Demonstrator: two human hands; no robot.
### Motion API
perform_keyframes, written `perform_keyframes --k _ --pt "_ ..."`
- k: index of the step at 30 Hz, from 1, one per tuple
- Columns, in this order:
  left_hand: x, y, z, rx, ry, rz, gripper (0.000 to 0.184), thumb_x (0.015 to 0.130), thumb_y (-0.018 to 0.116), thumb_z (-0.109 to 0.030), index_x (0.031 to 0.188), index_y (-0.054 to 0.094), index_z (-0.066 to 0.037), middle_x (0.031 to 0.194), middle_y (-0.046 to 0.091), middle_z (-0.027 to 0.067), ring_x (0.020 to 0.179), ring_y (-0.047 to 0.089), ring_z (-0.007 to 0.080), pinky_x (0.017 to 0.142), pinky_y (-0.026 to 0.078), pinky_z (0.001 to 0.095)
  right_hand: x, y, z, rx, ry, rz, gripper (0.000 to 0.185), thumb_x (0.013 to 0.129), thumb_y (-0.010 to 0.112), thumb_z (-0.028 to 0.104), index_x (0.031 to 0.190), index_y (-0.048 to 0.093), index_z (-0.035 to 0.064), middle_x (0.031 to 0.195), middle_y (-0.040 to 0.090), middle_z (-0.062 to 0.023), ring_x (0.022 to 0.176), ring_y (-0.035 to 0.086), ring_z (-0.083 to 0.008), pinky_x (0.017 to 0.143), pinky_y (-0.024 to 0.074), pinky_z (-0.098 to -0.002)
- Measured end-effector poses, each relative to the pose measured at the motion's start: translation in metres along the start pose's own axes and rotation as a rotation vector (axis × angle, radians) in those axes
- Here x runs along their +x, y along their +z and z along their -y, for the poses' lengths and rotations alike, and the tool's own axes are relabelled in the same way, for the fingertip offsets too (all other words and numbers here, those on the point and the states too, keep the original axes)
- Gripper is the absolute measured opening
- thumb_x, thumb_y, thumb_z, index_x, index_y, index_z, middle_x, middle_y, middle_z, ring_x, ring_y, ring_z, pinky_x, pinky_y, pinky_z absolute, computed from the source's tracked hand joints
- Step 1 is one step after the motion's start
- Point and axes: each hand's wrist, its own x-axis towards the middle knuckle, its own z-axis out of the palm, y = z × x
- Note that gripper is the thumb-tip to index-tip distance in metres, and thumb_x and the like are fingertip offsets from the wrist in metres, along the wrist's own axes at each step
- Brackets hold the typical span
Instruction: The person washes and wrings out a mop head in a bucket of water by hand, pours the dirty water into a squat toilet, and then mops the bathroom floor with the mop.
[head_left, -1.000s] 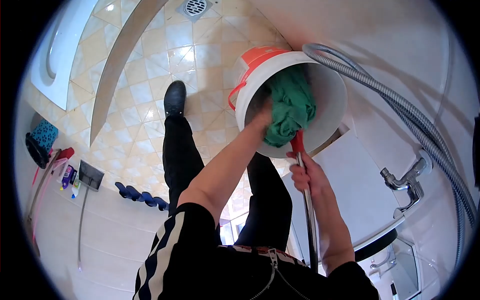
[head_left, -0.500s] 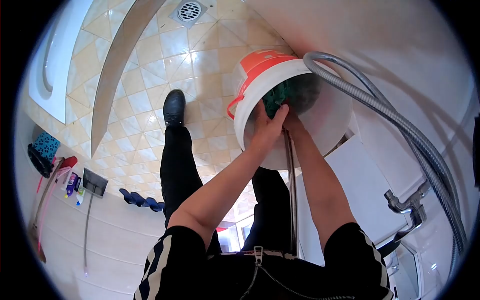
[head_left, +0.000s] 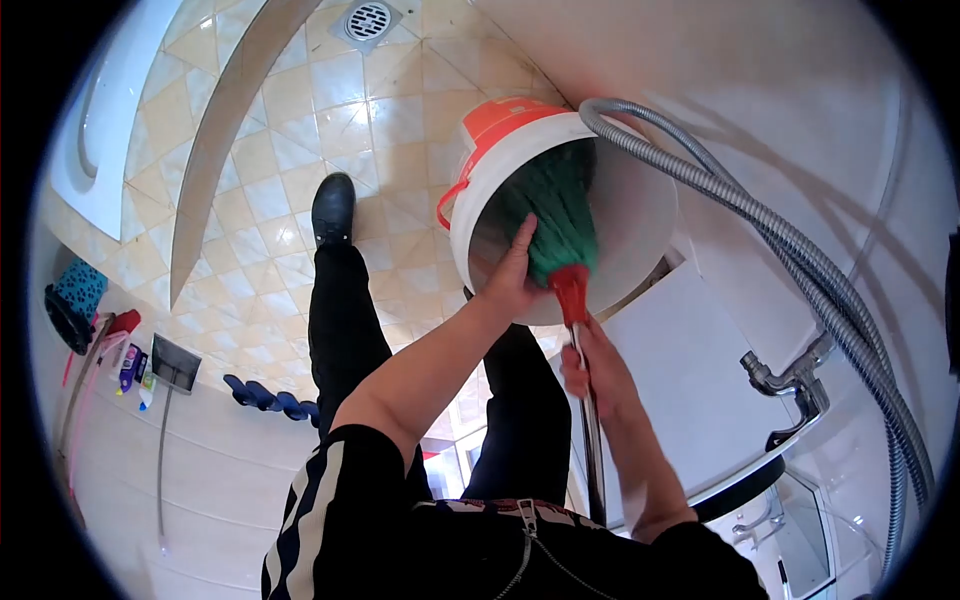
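A mop [head_left: 565, 235] with dark green strands and a red socket lies with its head inside a white bucket [head_left: 640, 240]. The bucket is tilted, its mouth facing me. My right hand [head_left: 600, 370] is closed around the metal handle, just below the socket. At the head's left side, my left hand [head_left: 513, 275] holds the strands near the socket. Its thumb points up along them, while the other fingers are mostly hidden behind the mop. The handle's lower end runs down toward my waist.
A metal shower hose [head_left: 740, 205] loops over the bucket's rim, above a wall tap [head_left: 790, 380]. A floor drain [head_left: 367, 22] sits in the tiles. At left are a dustpan [head_left: 175, 365], several dark slippers [head_left: 268, 398] and a curved partition edge [head_left: 215, 135].
The mop's strands, bunched between both hands before, now hang loose and spread inside the bucket. My right hand has moved down onto the handle, and the red socket has come into view.
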Motion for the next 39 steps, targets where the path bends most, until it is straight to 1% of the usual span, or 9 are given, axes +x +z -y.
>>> perform_keyframes --k 4,8,14,17,18,20,26,34,39 --pt "-0.009 0.012 0.015 -0.092 -0.033 0.195 0.067 0.077 0.06 -0.047 0.127 0.036 -0.01 0.124 0.046 0.0088 0.113 0.045 0.0254 0.097 0.035 0.0421 -0.051 0.005 -0.027 -0.027 -0.109 -0.101 0.05 0.092 0.036 0.02 0.138 0.015 0.018 0.059 0.038 0.0004 0.04 0.034 -0.0071 0.034 0.0302 -0.0204" --pt "-0.022 0.024 0.013 -0.177 -0.143 0.325 0.056 0.082 0.057 -0.04 0.125 0.04 -0.008 0.118 0.051 0.009 0.107 0.051 0.0242 0.095 0.039 0.038 -0.05 0.006 -0.045 -0.371 -0.248 -0.166 0.055 0.089 0.035 0.009 0.138 0.011 0.0132 0.061 0.042 -0.0005 0.042 0.038 -0.0058 0.035 0.0334 -0.0183" --pt "-0.009 0.019 0.003 0.038 -0.119 0.23 0.043 0.083 0.054 -0.027 0.118 0.045 -0.004 0.111 0.054 0.0117 0.098 0.056 0.0246 0.088 0.044 0.0362 -0.031 0.006 -0.058 -0.197 -0.299 -0.064 0.056 0.088 0.036 0.008 0.138 0.012 0.0142 0.063 0.044 -0.0017 0.043 0.04 -0.0066 0.036 0.0354 -0.0195" --pt "-0.005 0.019 0.0 0.066 -0.084 0.215 0.043 0.082 0.054 -0.027 0.117 0.045 -0.002 0.109 0.055 0.0128 0.096 0.057 0.0252 0.086 0.046 0.0359 0.0 -0.04 -0.068 -0.11 -0.44 0.255 0.06 0.088 0.039 0.048 0.135 0.021 0.0145 0.078 0.055 -0.0105 0.065 0.055 -0.0205 0.062 0.047 -0.0341" --pt "-0.01 0.024 0.001 0.062 -0.099 0.182 0.042 0.083 0.053 -0.027 0.117 0.046 -0.002 0.109 0.056 0.0131 0.096 0.057 0.0254 0.087 0.045 0.0373 0.018 -0.049 -0.062 0.074 -0.393 0.311 0.071 0.081 0.034 0.062 0.13 0.03 0.0111 0.094 0.056 -0.0128 0.081 0.056 -0.0248 0.076 0.0451 -0.0392" --pt "-0.02 0.036 0.001 0.053 -0.129 0.119 0.041 0.084 0.05 -0.027 0.116 0.048 -0.002 0.108 0.057 0.0137 0.097 0.057 0.0258 0.088 0.044 0.04 0.049 -0.045 -0.034 0.365 -0.329 0.175 0.072 0.081 0.032 0.063 0.124 0.038 0.0059 0.118 0.05 -0.009 0.101 0.052 -0.0242 0.086 0.043 -0.0415" --pt "-0.039 0.038 0.033 -0.024 -0.222 0.197 0.046 0.081 0.054 -0.03 0.117 0.046 -0.001 0.108 0.057 0.0149 0.097 0.056 0.0277 0.089 0.043 0.0403 0.144 -0.066 -0.01 0.622 -0.333 0.264 0.07 0.079 0.047 0.056 0.126 0.038 0.0042 0.12 0.049 -0.0098 0.106 0.049 -0.0247 0.09 0.0405 -0.0394" --pt "-0.043 0.024 0.029 0.046 -0.24 0.227 0.054 0.081 0.056 -0.034 0.122 0.04 -0.002 0.112 0.054 0.013 0.098 0.055 0.0246 0.088 0.044 0.0364 0.12 -0.034 0.063 0.363 -0.343 0.36 0.075 0.074 0.059 0.053 0.125 0.039 0.0025 0.119 0.05 -0.011 0.107 0.049 -0.0247 0.093 0.0385 -0.0371" --pt "-0.022 0.009 0.035 0.19 0.044 0.121 0.055 0.083 0.054 -0.038 0.122 0.04 -0.002 0.112 0.053 0.0129 0.098 0.055 0.0231 0.086 0.045 0.035 0.097 -0.023 0.086 -0.2 -0.586 0.234 0.075 0.069 0.069 0.044 0.124 0.039 0.0015 0.117 0.051 -0.0108 0.107 0.049 -0.0239 0.092 0.0384 -0.0351"
